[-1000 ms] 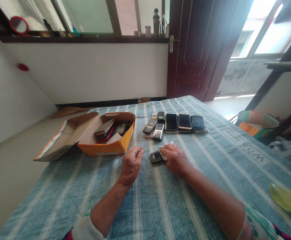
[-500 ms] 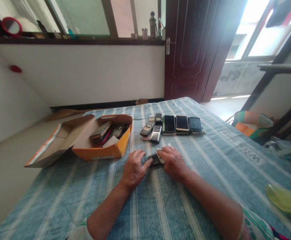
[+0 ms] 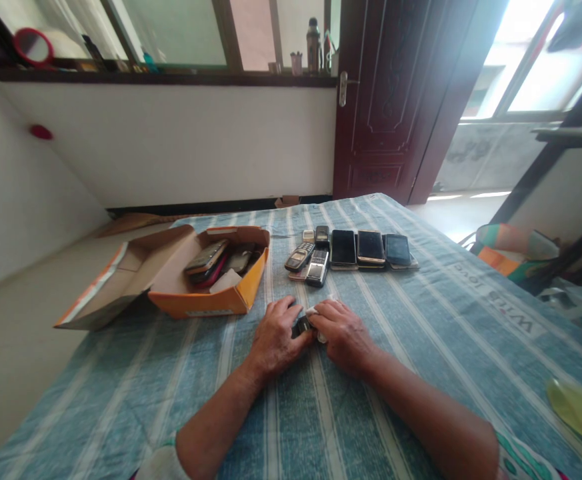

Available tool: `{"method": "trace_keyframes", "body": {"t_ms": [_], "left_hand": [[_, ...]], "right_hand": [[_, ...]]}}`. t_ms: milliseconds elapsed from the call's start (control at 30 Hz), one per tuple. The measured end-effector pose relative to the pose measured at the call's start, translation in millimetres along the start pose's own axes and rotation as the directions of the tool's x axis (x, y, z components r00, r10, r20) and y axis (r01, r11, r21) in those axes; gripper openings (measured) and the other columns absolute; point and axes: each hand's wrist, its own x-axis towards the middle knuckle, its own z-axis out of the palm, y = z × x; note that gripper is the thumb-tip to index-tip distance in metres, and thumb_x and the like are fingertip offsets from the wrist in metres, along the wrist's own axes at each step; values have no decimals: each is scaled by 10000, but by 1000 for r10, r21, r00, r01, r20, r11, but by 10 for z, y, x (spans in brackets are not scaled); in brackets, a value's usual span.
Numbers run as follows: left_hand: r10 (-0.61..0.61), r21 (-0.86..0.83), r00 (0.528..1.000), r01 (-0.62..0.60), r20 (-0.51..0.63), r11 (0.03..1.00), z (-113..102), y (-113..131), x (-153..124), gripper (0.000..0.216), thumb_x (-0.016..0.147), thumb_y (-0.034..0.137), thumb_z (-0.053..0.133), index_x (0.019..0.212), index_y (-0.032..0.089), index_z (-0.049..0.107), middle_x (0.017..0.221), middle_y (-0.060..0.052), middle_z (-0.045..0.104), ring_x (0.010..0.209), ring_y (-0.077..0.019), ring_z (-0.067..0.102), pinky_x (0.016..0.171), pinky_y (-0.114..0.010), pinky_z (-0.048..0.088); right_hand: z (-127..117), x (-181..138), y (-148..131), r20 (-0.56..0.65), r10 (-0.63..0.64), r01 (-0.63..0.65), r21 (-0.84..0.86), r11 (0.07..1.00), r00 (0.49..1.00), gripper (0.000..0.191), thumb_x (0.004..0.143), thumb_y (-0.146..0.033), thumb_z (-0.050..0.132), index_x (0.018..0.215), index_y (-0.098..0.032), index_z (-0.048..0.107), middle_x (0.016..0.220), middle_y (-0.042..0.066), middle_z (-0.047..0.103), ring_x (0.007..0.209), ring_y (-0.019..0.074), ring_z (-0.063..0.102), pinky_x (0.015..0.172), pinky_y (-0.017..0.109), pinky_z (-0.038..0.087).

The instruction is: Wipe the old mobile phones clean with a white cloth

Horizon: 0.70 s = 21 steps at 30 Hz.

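Observation:
A small dark mobile phone [image 3: 303, 326] lies on the striped cloth between my hands, mostly hidden by fingers. My left hand [image 3: 277, 335] grips its left end, thumb along the near edge. Bunched in my right hand [image 3: 343, 333] is a white tissue [image 3: 322, 335], pressed onto the phone's right part. Just beyond the hands are several old keypad phones, among them a silver one [image 3: 317, 268] and a dark one [image 3: 300, 256]. Beside these, to the right, lie touchscreen phones in stacks, with a black one [image 3: 343, 248], a gold-edged one [image 3: 371, 247] and a grey-blue one [image 3: 397, 249] on top.
An orange cardboard box [image 3: 201, 303] stands open at the left, its lid [image 3: 121, 280] folded out, with several phones inside. Something yellow-green [image 3: 581, 407] lies at the table's right side. Behind the striped cloth [image 3: 401, 413] are a wall and a dark red door [image 3: 381, 100].
My right hand has slid the tissue left over the phone, covering more of it. My left hand has shifted slightly to the right. The whole view has moved a little.

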Motion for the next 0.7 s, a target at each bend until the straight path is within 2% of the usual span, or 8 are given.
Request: {"method": "trace_keyframes", "body": {"t_ms": [167, 300, 433, 600, 700], "left_hand": [[21, -32, 1000, -21, 17, 999, -15, -5, -19, 380, 758, 411, 664, 1031, 147, 677, 1217, -175, 598, 1111, -329, 553, 951, -483, 475], [27, -54, 999, -25, 35, 998, -43, -1, -29, 388, 723, 379, 679, 1037, 150, 674, 1232, -168, 590, 1116, -324, 545, 960, -474, 467], [36, -75, 998, -33, 48, 997, -69, 3, -35, 357, 706, 324, 679, 1019, 152, 680, 1236, -160, 590, 1117, -319, 542, 963, -461, 463], [26, -105, 999, -21, 46, 994, -75, 1, -36, 357, 701, 278, 663, 1028, 137, 684, 1224, -167, 599, 1131, -325, 538, 973, -466, 456], [25, -116, 999, -19, 48, 993, -72, -3, -31, 357, 683, 261, 665, 1014, 130, 686, 1221, -167, 601, 1130, -323, 537, 973, -462, 459]], "right_hand": [[-9, 4, -11, -16, -31, 31, 21, 999, 999, 183, 867, -76, 494, 900, -176, 643, 910, 76, 620, 927, 216, 518, 887, 364, 422], [1, 5, -30, -25, -62, 63, 50, 997, 998, 172, 850, -63, 495, 870, -164, 633, 887, 79, 609, 915, 217, 511, 886, 370, 434], [0, -4, -67, -32, -93, 95, 79, 992, 995, 209, 837, -48, 468, 905, -161, 630, 942, 94, 617, 986, 226, 515, 960, 406, 415], [-56, -9, -121, 29, -80, 77, 102, 992, 996, 231, 721, -91, 553, 927, -171, 620, 1045, 102, 601, 1074, 257, 507, 1008, 443, 401], [-86, -11, -141, 31, -68, 64, 118, 991, 997, 236, 710, -136, 581, 939, -166, 626, 1147, 122, 574, 1119, 270, 506, 1031, 452, 399]]}}
